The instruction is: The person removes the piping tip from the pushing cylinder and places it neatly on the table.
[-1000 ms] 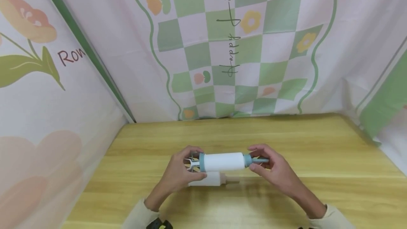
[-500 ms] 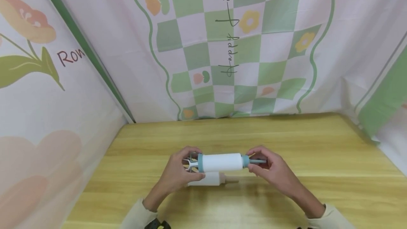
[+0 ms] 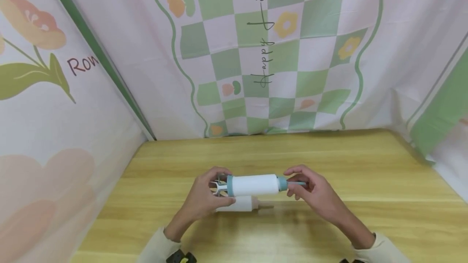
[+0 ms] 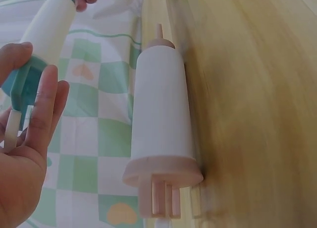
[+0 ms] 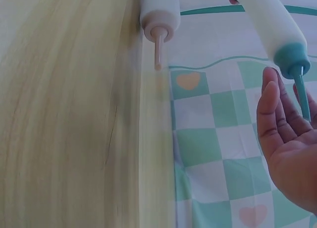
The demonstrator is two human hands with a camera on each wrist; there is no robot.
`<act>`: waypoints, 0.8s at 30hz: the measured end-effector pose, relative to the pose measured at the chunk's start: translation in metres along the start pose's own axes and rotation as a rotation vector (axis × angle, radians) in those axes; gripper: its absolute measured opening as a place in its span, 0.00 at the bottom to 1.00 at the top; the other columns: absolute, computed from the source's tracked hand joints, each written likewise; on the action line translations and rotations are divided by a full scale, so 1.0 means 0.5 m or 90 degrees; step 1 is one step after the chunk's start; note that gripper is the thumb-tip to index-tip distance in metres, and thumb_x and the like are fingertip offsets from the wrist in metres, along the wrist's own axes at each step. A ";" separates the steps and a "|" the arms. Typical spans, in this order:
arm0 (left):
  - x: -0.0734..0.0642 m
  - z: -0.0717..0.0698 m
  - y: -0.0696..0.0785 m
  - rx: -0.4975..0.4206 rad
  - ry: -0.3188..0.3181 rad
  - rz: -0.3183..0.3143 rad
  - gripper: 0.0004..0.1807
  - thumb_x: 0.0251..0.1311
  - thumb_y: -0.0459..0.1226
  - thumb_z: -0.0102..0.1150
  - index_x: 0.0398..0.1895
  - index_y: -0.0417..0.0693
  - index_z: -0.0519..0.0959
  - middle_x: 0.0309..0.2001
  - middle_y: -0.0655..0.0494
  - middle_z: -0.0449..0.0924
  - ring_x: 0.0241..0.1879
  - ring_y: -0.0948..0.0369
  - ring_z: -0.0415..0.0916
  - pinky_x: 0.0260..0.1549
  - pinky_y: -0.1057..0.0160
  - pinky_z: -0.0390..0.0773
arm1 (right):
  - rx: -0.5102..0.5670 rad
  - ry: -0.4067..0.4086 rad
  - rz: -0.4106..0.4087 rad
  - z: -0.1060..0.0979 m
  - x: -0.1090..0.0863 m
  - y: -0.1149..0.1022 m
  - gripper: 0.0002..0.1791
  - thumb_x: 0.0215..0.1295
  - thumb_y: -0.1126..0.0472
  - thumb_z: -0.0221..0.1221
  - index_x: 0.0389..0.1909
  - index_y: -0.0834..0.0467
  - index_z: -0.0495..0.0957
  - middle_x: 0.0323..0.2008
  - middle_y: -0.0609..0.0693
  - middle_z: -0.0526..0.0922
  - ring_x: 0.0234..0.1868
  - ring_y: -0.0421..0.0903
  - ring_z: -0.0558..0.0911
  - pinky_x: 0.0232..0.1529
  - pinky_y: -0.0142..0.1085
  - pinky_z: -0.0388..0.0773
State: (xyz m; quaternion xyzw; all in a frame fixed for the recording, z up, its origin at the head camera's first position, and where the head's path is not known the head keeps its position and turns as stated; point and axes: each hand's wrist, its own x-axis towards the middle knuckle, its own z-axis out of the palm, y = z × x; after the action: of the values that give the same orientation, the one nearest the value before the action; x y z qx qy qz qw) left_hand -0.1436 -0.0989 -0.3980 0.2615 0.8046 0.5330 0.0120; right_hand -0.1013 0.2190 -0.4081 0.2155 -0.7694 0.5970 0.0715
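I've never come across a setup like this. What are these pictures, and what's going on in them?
There is no machine at work here, just a person's two bare hands: the left hand and the right hand. The wide picture comes from a camera worn on the head, looking forward and down. The two closer ones come from cameras on the wrists, one each, so the scene looks tilted in them.

On the wooden table lies a white cylinder with pinkish-beige ends. Above it, a similar one with teal ends is held up: the left hand grips its pronged end, while the right hand is around its thin tip, though whether it touches is hard to tell. Behind hangs a checked cloth.
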 end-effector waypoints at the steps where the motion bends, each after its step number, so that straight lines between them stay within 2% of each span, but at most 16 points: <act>1: 0.000 0.001 0.001 0.000 0.000 0.000 0.28 0.43 0.32 0.78 0.51 0.49 0.80 0.45 0.51 0.83 0.36 0.55 0.79 0.34 0.61 0.83 | 0.001 -0.001 -0.002 0.000 0.000 0.000 0.12 0.73 0.70 0.55 0.54 0.66 0.73 0.38 0.57 0.85 0.32 0.49 0.85 0.28 0.40 0.82; 7: -0.003 0.004 0.000 0.012 0.002 0.006 0.28 0.43 0.33 0.79 0.51 0.50 0.80 0.44 0.53 0.83 0.37 0.56 0.79 0.35 0.61 0.82 | 0.006 0.008 -0.013 0.004 -0.005 0.002 0.11 0.70 0.72 0.58 0.51 0.66 0.75 0.37 0.56 0.85 0.32 0.49 0.85 0.27 0.40 0.83; 16: -0.005 0.007 -0.006 0.005 -0.002 0.010 0.28 0.44 0.34 0.78 0.51 0.50 0.79 0.43 0.52 0.83 0.36 0.55 0.79 0.33 0.60 0.83 | -0.019 0.031 -0.041 0.005 -0.009 0.006 0.14 0.64 0.73 0.64 0.49 0.63 0.76 0.43 0.55 0.84 0.41 0.45 0.83 0.40 0.36 0.83; 20: -0.006 0.008 -0.007 -0.001 -0.004 0.002 0.28 0.44 0.33 0.78 0.51 0.52 0.79 0.43 0.53 0.83 0.35 0.53 0.79 0.32 0.60 0.84 | -0.019 0.022 -0.024 0.003 -0.011 0.005 0.15 0.67 0.72 0.61 0.54 0.67 0.74 0.43 0.57 0.83 0.39 0.46 0.84 0.36 0.38 0.84; 24: -0.006 0.007 -0.007 -0.002 -0.001 0.004 0.28 0.43 0.33 0.78 0.51 0.53 0.79 0.43 0.54 0.84 0.35 0.53 0.80 0.32 0.60 0.83 | -0.006 0.004 0.005 0.001 -0.009 0.000 0.14 0.72 0.70 0.57 0.56 0.67 0.74 0.40 0.58 0.84 0.35 0.50 0.85 0.31 0.41 0.83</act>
State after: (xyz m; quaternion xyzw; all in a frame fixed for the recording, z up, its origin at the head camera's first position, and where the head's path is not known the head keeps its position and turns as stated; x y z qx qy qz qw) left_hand -0.1413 -0.0984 -0.4030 0.2645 0.8029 0.5342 0.0117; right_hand -0.0974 0.2197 -0.4097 0.2103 -0.7728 0.5944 0.0730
